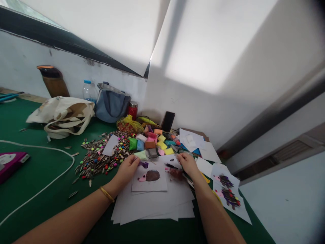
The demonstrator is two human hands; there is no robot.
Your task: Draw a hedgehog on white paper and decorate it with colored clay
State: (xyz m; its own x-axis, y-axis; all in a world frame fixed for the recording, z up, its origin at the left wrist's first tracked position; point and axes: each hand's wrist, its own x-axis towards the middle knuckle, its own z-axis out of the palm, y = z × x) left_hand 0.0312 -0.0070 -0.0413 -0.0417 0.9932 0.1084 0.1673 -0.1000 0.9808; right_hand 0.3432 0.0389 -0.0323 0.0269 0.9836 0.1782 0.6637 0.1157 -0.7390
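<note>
My left hand [130,166] is closed in a pinch, with a small purple piece of what looks like modelling clay [143,165] at its fingertips. Below it lies a white card [149,186] bearing a brown and pink clay hedgehog [152,176]. My right hand [187,163] has its thumb and fingers pressed together over the paper; whatever they hold is too small to make out. Close to its fingertips are a black pen [171,166] and a brown clay packet [176,174]. Under the card spreads a stack of white paper [152,210].
Sunflower seeds [93,161] mixed with coloured balls are heaped at left. Colourful clay packets [150,144] lie behind my hands, before a leaning phone [168,121]. Finished hedgehog pictures [241,206] lie at right. Bags [111,103] and a white cable [72,166] are further left.
</note>
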